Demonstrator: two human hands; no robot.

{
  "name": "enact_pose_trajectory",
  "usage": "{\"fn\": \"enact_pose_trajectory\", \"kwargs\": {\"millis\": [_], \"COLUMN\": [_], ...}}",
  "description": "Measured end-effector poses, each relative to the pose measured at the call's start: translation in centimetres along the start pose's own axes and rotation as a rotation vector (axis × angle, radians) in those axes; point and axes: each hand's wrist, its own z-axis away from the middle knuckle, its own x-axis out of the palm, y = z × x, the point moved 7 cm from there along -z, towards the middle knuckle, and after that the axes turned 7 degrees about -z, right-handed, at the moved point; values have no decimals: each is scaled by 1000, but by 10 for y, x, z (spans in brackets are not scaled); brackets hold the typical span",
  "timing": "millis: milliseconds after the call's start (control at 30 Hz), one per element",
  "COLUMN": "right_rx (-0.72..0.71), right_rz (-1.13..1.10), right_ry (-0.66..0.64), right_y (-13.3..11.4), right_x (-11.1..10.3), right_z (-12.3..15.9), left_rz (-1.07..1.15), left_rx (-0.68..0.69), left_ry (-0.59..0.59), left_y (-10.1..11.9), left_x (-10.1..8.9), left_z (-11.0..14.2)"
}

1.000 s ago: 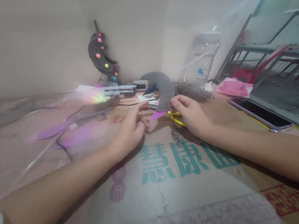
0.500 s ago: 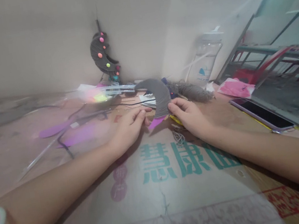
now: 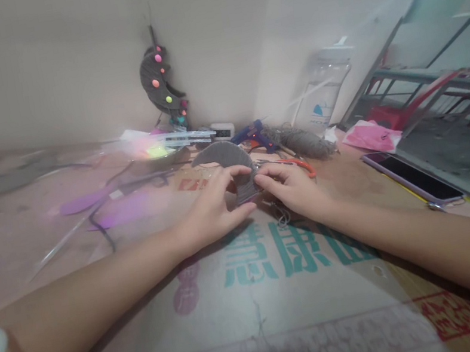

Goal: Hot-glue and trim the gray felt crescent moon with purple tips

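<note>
A crescent wrapped in grey yarn (image 3: 224,155) is held low over the cardboard, its upper tip pointing left. My right hand (image 3: 294,190) pinches its outer edge. My left hand (image 3: 215,206) curls in a C around the lower part, index finger above and thumb below, both apparently touching it. A little purple shows at the crescent's lower end. Just below my right fingers lies a small tangle of grey yarn (image 3: 282,214). Scissors with orange handles (image 3: 306,166) lie behind my right hand, partly hidden by it.
Against the wall stands a finished-looking grey crescent with coloured balls (image 3: 151,87). Behind my hands are a blue glue gun (image 3: 250,132), a grey yarn bundle (image 3: 308,142) and a clear bottle (image 3: 324,90). A phone (image 3: 415,177) lies right; purple pieces (image 3: 85,202) lie left.
The crescent has tipped leftward and lower. My left hand has opened from a pinch beside it to a wider hold around its lower part. The orange scissors handles and glue gun are now uncovered.
</note>
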Motion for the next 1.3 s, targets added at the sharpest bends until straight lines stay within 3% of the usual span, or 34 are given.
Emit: {"fn": "enact_pose_trajectory", "kwargs": {"millis": [300, 733, 1200, 1300], "right_rx": [38, -59, -39, -19], "right_rz": [39, 53, 22, 13], "right_ry": [-32, -43, -75, -26], "right_y": [4, -1, -3, 0], "right_x": [5, 5, 4, 0], "right_z": [1, 0, 1, 1], "left_rz": [78, 11, 108, 114], "left_rx": [-91, -62, -110, -108], "left_ry": [104, 49, 62, 74], "left_y": [-9, -7, -10, -10], "left_x": [-3, -1, -1, -2], "left_z": [-2, -2, -1, -1]}}
